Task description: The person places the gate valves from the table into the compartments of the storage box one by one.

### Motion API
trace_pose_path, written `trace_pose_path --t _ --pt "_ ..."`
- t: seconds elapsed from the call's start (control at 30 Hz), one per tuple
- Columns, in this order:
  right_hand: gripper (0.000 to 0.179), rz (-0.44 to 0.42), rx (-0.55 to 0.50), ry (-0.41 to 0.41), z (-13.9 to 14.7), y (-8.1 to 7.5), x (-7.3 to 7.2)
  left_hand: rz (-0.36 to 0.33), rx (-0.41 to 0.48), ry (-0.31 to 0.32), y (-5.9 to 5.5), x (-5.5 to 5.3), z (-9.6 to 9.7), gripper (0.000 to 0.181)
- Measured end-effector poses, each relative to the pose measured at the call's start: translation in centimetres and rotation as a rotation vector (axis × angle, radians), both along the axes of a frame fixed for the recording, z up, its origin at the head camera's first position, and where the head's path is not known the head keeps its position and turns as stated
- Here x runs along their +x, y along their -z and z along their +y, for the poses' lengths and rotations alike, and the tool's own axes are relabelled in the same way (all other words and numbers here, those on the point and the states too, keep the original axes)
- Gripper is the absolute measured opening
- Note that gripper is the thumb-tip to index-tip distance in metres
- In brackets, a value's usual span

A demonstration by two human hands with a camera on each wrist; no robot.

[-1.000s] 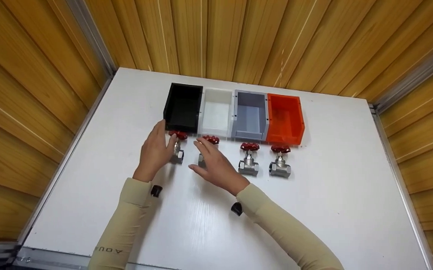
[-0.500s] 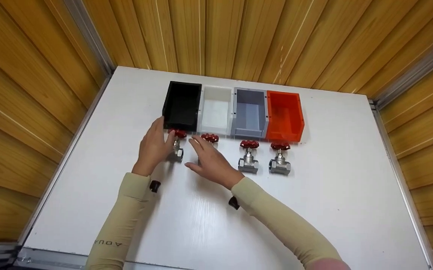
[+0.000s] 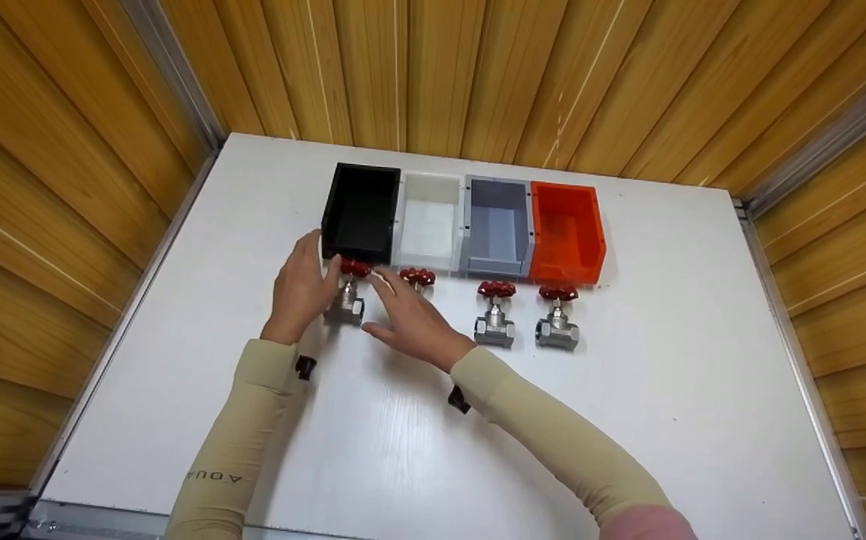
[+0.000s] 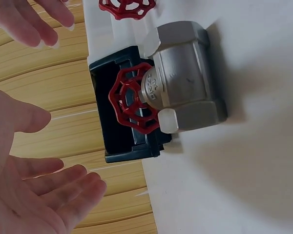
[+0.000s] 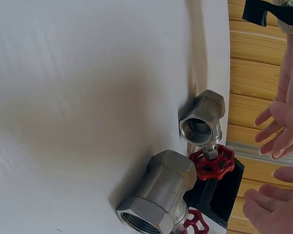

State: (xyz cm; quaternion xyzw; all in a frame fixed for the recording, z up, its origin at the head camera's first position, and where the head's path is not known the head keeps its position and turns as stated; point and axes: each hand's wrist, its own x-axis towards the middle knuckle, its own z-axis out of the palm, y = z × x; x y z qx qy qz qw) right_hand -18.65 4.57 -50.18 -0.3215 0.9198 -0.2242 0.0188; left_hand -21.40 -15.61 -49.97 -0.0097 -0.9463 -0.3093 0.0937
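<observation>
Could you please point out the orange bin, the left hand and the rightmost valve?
Orange bin (image 3: 568,234): head view, bare interior.
Left hand (image 3: 299,289): head view, back of the hand.
Rightmost valve (image 3: 557,328): head view, metal body.

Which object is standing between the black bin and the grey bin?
The head view shows the white bin there, between the black bin and the grey bin.

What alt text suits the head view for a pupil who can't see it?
A person's left hand is beside the leftmost of four red-wheeled metal valves lined up on a white table, while the right hand hides most of the second valve. Behind them, left to right, stand a black bin, white bin, grey bin and orange bin.
</observation>
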Motion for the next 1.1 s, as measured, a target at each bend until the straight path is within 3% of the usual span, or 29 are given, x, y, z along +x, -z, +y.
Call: trace_pose_path --t 1.1 --pt "0.097 -0.106 0.068 0.005 -1.8 1.9 -2.2 -0.049 -0.057 -0.003 0.5 -3.3 -0.1 0.05"
